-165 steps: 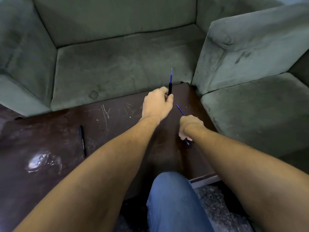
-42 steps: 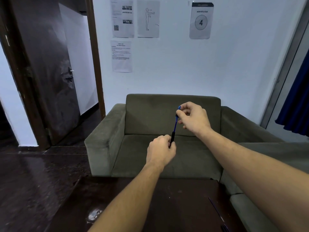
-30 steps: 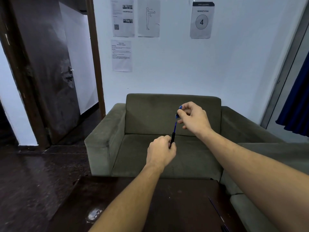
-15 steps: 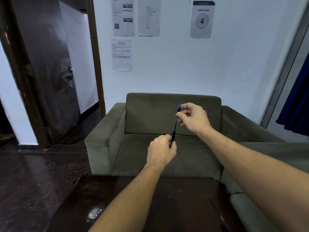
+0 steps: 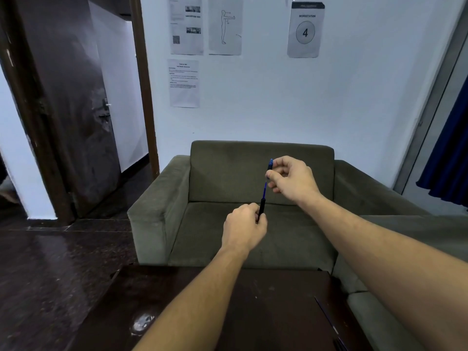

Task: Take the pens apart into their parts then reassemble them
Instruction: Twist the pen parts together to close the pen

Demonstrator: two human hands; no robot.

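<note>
Pen, slim blue plastic barrel with black grip (image 5: pixel 263 198), held mid-air, long axis near upright. Left hand (image 5: pixel 244 230) clamps the black lower end; right hand (image 5: pixel 291 177) pinches the blue top. Thin blue rod (image 5: pixel 326 316) lies on dark brown wooden table (image 5: pixel 266 312) below; green fabric sofa (image 5: pixel 228 173) behind.

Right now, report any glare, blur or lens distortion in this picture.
Head view: wide-angle bending bows the door frame and curtain edge; a glare patch sits on the dark table; the blue pen between left hand and right hand is sharp; poster text is unreadable.
</note>
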